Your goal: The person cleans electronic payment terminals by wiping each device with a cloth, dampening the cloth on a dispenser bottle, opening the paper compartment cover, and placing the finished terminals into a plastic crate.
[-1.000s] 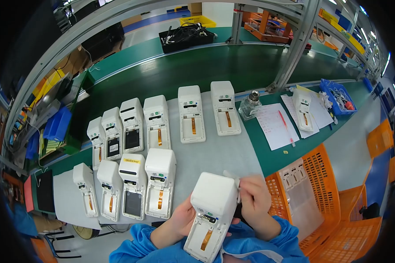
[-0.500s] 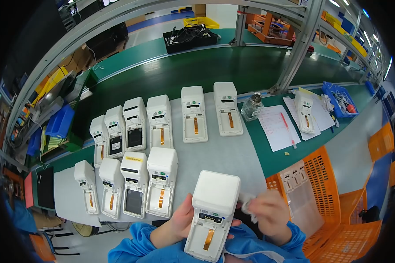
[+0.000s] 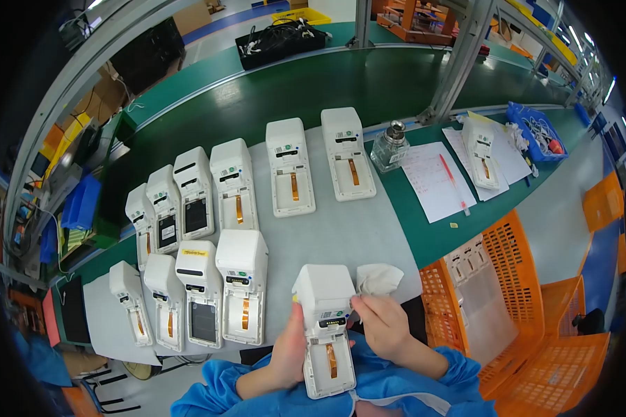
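My left hand [image 3: 290, 349] is wrapped round the side of a white handheld terminal [image 3: 325, 288], held upright in front of my body. Its open bay shows an orange ribbon cable [image 3: 332, 361], and a row of contacts sits above. My right hand [image 3: 386, 326] pinches a white cloth [image 3: 379, 279] at the terminal's upper right side, with the fingertips against or very near the housing. Just left of the held unit, a similar terminal [image 3: 242, 257] stands on the grey mat [image 3: 292, 243]. The fingers behind the held terminal are mostly hidden.
Several more white terminals [image 3: 290, 167] stand in two rows on the mat. A glass bottle [image 3: 390, 146] with a metal top, written sheets [image 3: 428, 187] and a red pen [image 3: 454, 182] lie to the right. Orange crates [image 3: 515, 278] stand lower right; a metal post [image 3: 462, 62] rises behind.
The held terminal has turned, so more of its left side shows. My right hand has brought the cloth from beside the terminal to its upper right side. The camera view has shifted slightly.
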The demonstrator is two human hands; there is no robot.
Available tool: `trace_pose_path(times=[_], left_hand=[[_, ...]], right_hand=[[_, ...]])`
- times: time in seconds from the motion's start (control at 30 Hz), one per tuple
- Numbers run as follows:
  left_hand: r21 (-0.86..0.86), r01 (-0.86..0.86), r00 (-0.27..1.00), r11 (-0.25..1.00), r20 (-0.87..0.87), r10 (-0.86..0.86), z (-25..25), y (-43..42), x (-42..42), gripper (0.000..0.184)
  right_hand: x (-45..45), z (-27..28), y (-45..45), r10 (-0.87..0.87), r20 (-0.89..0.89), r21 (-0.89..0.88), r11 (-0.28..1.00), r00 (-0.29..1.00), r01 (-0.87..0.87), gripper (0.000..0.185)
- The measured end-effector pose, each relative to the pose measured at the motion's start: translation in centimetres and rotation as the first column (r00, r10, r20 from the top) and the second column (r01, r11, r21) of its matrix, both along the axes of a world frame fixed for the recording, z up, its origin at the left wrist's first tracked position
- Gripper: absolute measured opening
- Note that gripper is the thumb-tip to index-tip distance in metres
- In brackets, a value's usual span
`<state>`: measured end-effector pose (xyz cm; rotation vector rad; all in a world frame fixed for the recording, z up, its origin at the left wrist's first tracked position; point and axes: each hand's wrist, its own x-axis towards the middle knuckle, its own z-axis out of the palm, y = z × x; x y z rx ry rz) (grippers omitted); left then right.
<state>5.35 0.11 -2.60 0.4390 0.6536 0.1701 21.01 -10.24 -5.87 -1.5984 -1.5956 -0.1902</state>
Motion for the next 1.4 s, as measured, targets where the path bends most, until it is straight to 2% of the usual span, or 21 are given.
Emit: trace_pose_path(times=[0.1, 0.2, 0.33, 0.43, 0.53, 0.63, 0.67, 0.77, 0.8, 0.9, 1.0, 1.1, 1.13, 1.33, 1.4], left_hand=[[-0.052, 0.084, 0.996, 0.995, 0.042, -0.082, -1.1, 0.5, -0.7, 0.069], [0.000, 0.015, 0.998, 1.000, -0.054, -0.015, 0.0, 0.2, 0.1, 0.069], [0.001, 0.060, 0.996, 0.998, -0.069, -0.060, -0.3, 0.3, 0.0, 0.069], [0.011, 0.060, 0.996, 0.998, -0.071, -0.059, -0.4, 0.4, -0.1, 0.068], [0.008, 0.042, 0.994, 0.999, -0.096, -0.041, 0.1, 0.3, 0.1, 0.068], [-0.016, 0.022, 0.996, 1.000, -0.091, -0.024, 0.0, 0.5, 0.1, 0.069], [-0.024, 0.026, 0.997, 0.999, -0.076, -0.028, -0.4, 0.5, 0.0, 0.069], [-0.022, 0.076, 0.996, 0.997, -0.055, -0.077, -0.7, 0.7, -0.2, 0.071], [-0.013, 0.094, 0.994, 0.995, -0.052, -0.095, -0.7, 0.8, -0.2, 0.072], [-0.044, 0.064, 0.997, 0.997, -0.041, -0.066, -0.8, 0.9, -0.3, 0.072], [0.003, 0.049, 0.995, 0.999, -0.087, -0.048, 0.1, 0.7, 0.1, 0.072], [0.006, 0.056, 0.996, 0.998, -0.067, -0.056, -0.1, 0.8, 0.0, 0.071], [0.003, 0.055, 0.996, 0.998, -0.069, -0.055, -0.1, 0.8, 0.0, 0.071], [0.052, 0.089, 0.995, 0.995, -0.058, -0.086, -0.3, 0.8, 0.0, 0.068], [0.044, 0.083, 0.995, 0.996, -0.056, -0.081, -0.5, 0.7, 0.0, 0.067]], right_hand=[[0.4, 0.3, 0.2, -0.011, 0.032, -0.006, 1.000, 0.999, 0.011, 0.050], [0.6, -0.3, -0.3, -0.001, 0.056, 0.011, 1.000, 0.998, 0.000, 0.049], [0.8, -0.6, -0.2, -0.034, 0.057, 0.008, 0.999, 0.998, 0.033, 0.046], [1.3, -0.6, 1.2, -0.066, 0.022, -0.038, 0.997, 0.998, 0.066, 0.041], [2.8, -1.0, 2.1, -0.131, -0.090, -0.139, 0.983, 0.987, 0.118, 0.038], [1.8, -0.7, 0.1, -0.102, -0.152, 0.001, 0.995, 0.983, 0.103, 0.035], [1.3, -0.7, -0.7, -0.006, -0.043, -0.039, 0.999, 0.999, 0.005, 0.038], [0.2, -0.9, -0.1, -0.011, 0.042, 0.059, 0.998, 0.999, 0.009, 0.041], [0.6, -0.2, 0.3, -0.012, 0.084, 0.036, 0.999, 0.996, 0.009, 0.045], [1.5, 0.2, 1.4, 0.028, 0.069, 0.043, 0.999, 0.997, -0.031, 0.041], [3.3, -0.3, 1.7, -0.079, -0.113, -0.090, 0.994, 0.990, 0.069, 0.036], [2.4, 1.6, 0.3, -0.067, -0.198, -0.109, 0.993, 0.978, 0.046, 0.030], [2.5, 1.7, 0.0, 0.035, -0.131, -0.137, 0.989, 0.991, -0.053, 0.034], [1.8, 2.8, 0.4, 0.080, 0.159, -0.064, 0.995, 0.984, -0.070, 0.038], [1.7, 3.5, 0.9, 0.095, 0.170, -0.072, 0.994, 0.981, -0.084, 0.039]])
